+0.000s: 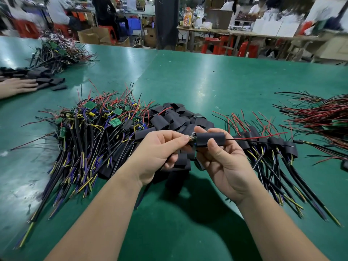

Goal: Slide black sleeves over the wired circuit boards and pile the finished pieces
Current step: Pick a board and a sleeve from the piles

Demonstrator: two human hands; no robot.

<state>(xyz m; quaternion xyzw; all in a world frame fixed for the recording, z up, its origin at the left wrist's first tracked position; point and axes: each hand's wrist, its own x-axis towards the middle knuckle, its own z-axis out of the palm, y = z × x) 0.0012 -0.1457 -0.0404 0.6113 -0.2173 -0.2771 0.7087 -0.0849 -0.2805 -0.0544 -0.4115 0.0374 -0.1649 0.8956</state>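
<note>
The left hand (156, 149) pinches the bare end of one circuit board (192, 138) between thumb and forefinger. The right hand (226, 164) holds a black sleeve (211, 139) between its thumb and curled fingers, and both hands are lifted above the green table (207, 81). The board is mostly inside the sleeve, and its thin red and black wires (254, 138) come out of the far end. I judge that the hands face each other like this so that one can push the board in while the other keeps the sleeve steady. The supplies lie in working order: the heap of bare boards (98, 125) beside the left hand, the loose empty sleeves (175, 117) directly behind the hands, and the finished pieces (273, 147) in a row beside the right hand, where this one should probably go. No writing can be read; the boards are too small and the background is blurred.
</note>
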